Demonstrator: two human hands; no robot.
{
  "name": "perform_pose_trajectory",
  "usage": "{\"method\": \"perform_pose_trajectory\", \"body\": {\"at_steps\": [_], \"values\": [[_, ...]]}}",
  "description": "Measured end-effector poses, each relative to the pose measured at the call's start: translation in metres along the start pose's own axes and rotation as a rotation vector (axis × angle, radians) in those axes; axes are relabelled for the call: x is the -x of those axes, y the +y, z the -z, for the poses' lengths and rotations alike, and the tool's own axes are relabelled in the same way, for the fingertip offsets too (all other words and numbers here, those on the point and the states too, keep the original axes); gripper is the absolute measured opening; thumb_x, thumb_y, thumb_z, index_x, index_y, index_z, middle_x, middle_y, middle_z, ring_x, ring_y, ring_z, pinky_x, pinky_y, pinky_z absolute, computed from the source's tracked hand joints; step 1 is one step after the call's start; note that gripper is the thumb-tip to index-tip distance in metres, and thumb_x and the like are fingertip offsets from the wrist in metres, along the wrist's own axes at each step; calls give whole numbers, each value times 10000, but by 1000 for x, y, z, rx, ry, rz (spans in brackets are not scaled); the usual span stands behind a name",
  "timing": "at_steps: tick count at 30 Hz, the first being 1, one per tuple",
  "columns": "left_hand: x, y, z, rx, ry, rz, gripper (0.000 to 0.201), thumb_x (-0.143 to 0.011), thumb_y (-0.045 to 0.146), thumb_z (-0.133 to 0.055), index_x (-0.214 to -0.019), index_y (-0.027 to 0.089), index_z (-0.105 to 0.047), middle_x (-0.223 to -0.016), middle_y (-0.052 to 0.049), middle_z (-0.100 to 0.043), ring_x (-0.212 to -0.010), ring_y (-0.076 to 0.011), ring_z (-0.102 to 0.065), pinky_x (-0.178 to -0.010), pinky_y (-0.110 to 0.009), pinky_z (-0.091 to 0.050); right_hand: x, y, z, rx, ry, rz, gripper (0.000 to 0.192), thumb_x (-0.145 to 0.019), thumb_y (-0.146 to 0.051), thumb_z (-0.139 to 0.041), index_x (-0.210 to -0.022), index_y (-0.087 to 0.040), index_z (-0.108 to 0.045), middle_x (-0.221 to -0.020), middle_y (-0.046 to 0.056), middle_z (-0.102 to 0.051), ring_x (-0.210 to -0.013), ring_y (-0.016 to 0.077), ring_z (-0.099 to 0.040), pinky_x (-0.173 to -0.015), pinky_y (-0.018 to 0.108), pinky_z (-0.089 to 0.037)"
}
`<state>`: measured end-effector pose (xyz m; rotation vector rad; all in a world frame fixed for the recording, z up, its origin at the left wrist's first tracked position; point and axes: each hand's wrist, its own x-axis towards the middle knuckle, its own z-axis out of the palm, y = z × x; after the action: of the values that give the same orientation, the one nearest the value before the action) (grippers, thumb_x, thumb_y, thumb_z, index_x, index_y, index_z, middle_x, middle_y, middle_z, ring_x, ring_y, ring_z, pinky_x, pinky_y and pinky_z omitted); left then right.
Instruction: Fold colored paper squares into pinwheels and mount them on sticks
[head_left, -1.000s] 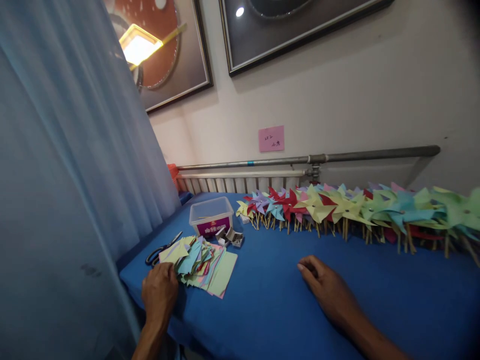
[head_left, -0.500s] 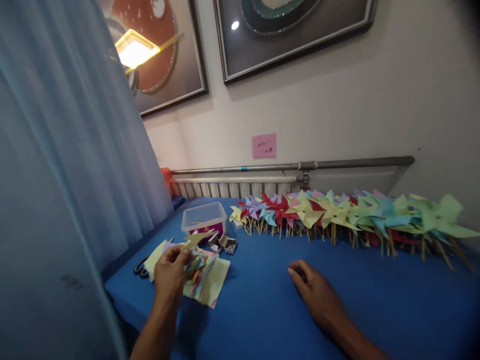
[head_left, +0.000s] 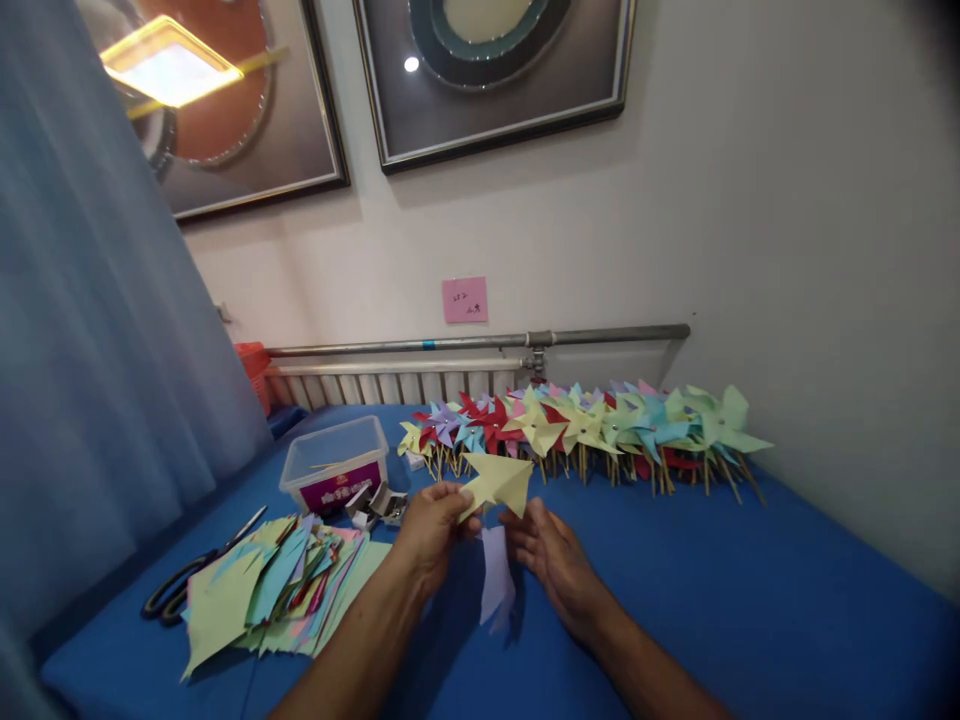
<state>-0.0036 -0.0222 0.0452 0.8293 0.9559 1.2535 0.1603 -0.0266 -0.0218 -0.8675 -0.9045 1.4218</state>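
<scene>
Both hands have come off the cloth and met at frame centre; left hand (head_left: 431,525) has left the paper stack and now pinches a cut yellow paper square (head_left: 496,480) by its 9 o'clock corner, thumb and fingers clamped on it. Right hand (head_left: 551,555) has lifted from its flat rest on the table, sits just at 3 o'clock of the left, fingers loosely curled and reaching up under the yellow sheet; contact with it unclear, so grip state can't be called. A pale lilac paper piece (head_left: 495,580) hangs between the two hands, below the yellow one; which hand holds it, can't tell.

Outward from the hands:
- 9 o'clock: fanned stack of cut coloured papers (head_left: 277,595) on the blue tablecloth (head_left: 750,600), mostly yellow-green on top.
- Further at 9 o'clock: black-handled scissors (head_left: 187,585), just beside the stack's far edge.
- 10 o'clock: clear plastic tub (head_left: 334,465) with purple label; small metal pieces (head_left: 379,503) just beside it, near the left hand.
- 12 to 2 o'clock: row of finished paper pinwheels (head_left: 585,425) on sticks, lined along the wall.
- Behind them: radiator (head_left: 397,385) and a metal pipe (head_left: 480,341), pink note (head_left: 464,299) on the wall above.
- Far 9 o'clock: blue curtain (head_left: 90,380).
</scene>
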Motion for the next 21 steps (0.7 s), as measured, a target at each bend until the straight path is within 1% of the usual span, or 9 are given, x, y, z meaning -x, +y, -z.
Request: {"method": "perform_pose_trajectory", "body": {"at_steps": [3, 6, 8, 11, 13, 15, 18, 21], "values": [[-17, -10, -5, -20, -17, 41, 292, -634, 256, -808, -734, 151, -555, -618, -6, -630, -447, -91, -535, -490, -227, -409, -6, -2, 8, 52, 36, 49, 568, -777, -723, -653, -1005, -206, -714, -1016, 108, -748, -902, 235, -701, -755, 339, -541], [-27, -21, 0, -4, -31, 61, 251, -667, 235, -782, -732, 149, -556, -611, -5, -616, -449, -85, -515, -470, -215, -384, -12, -3, 14, 124, 52, 77, 518, -713, -663, -757, -963, -210, -718, -942, 70, -739, -853, 217, -682, -717, 311, -524], [-29, -27, 5, 15, -67, 100, 236, -692, 234, -772, -735, 147, -558, -619, -9, -620, -461, -80, -514, -478, -207, -392, -14, -3, 16, 132, 57, 79, 469, -681, -610, -808, -909, -211, -714, -877, 41, -726, -819, 203, -669, -704, 296, -512], [-26, -29, 13, 34, -147, 165, 237, -721, 248, -771, -741, 146, -558, -641, -21, -642, -463, -70, -514, -490, -198, -409, -11, -8, 13, 55, 27, 58, 425, -686, -576, -814, -864, -207, -702, -834, 28, -722, -803, 201, -670, -730, 305, -515], [-23, -29, 14, 33, -157, 186, 245, -720, 248, -778, -736, 148, -554, -641, -22, -646, -457, -66, -512, -489, -195, -413, -8, -12, 10, -7, -3, 8, 393, -707, -549, -810, -865, -208, -696, -796, 16, -722, -756, 193, -674, -728, 312, -518], [-21, -28, 13, 19, -147, 198, 255, -707, 248, -784, -729, 150, -550, -632, -21, -645, -447, -66, -509, -481, -194, -408, -5, -15, 7, -51, -6, -21, 365, -694, -511, -833, -825, -204, -684, -743, 1, -716, -698, 184, -669, -702, 307, -516], [-21, -32, 9, -6, -165, 197, 268, -705, 303, -782, -756, 144, -572, -645, -27, -652, -448, -73, -516, -473, -200, -398, -5, -13, 7, -68, 41, 4, 367, -656, -469, -867, -801, -194, -671, -734, 5, -729, -672, 187, -667, -671, 306, -514], [-24, -40, 7, -65, -153, 156, 319, -708, 397, -765, -785, 143, -587, -675, -24, -654, -471, -82, -526, -482, -207, -386, -10, -9, 11, -55, 149, 55, 348, -668, -454, -854, -801, -196, -661, -712, 2, -734, -612, 171, -646, -610, 286, -503]]}}
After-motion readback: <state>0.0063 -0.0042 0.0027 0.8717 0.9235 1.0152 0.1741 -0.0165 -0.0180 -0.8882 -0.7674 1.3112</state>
